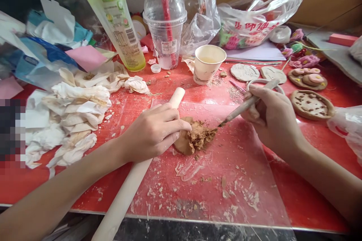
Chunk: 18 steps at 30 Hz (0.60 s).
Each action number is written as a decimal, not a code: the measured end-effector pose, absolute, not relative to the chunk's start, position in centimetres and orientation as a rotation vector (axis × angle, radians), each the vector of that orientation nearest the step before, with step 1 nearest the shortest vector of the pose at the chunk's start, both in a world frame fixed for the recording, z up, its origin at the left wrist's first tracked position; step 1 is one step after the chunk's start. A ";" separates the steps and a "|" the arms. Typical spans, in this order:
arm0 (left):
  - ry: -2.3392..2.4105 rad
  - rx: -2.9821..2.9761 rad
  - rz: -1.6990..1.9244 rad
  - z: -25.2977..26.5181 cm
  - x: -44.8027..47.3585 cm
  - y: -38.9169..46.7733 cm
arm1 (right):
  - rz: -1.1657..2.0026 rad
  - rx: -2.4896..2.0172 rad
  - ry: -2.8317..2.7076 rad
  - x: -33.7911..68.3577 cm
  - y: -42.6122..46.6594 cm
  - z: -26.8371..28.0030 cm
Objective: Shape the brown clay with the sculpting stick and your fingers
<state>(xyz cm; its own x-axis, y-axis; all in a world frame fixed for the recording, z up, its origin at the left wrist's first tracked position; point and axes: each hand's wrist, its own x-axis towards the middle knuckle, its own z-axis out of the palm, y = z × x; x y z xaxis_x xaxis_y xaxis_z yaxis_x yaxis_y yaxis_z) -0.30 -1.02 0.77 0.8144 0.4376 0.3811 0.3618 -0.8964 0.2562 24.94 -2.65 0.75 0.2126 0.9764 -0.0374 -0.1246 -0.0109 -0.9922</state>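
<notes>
A lump of brown clay (202,135), flat and smooth at its left and crumbly at its right, lies on a clear plastic sheet (240,188). My left hand (158,130) reaches over a pale wooden rolling pin (124,199), its bent fingers closed at the clay's left edge, the index finger on top; its thumb is hidden. In my right hand (271,115) is a slim grey-brown clay tool (240,110), gripped like a pen. The tool's dark, soiled tip points down-left, close to the crumbly side. Behind the right hand shows part of a pale ring (264,81).
Crumpled tissues (76,109) cover the left. At the back stand a green bottle (115,22), a lidded plastic cup (166,26) and a paper cup (209,64) of cloudy liquid. Decorated clay discs (312,104) lie at right. Crumbs dot the red table (113,180).
</notes>
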 end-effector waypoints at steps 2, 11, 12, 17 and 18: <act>0.626 2.821 0.667 0.8 -0.4 -1.0 | 1.091 -1.212 -0.881 25.1 -2.3 1.1; 0.641 2.831 0.685 0.7 -0.3 -0.9 | 1.085 -1.289 -1.186 24.5 -3.2 0.3; 0.646 2.830 0.684 0.7 -0.3 -0.8 | 1.139 -1.291 -1.167 24.5 -3.2 0.2; 0.657 2.835 0.679 0.7 -0.3 -0.9 | 1.302 -1.332 -1.081 24.8 -2.8 0.0; 0.659 2.838 0.678 0.7 -0.3 -0.9 | 1.328 -1.342 -1.066 24.8 -2.7 0.0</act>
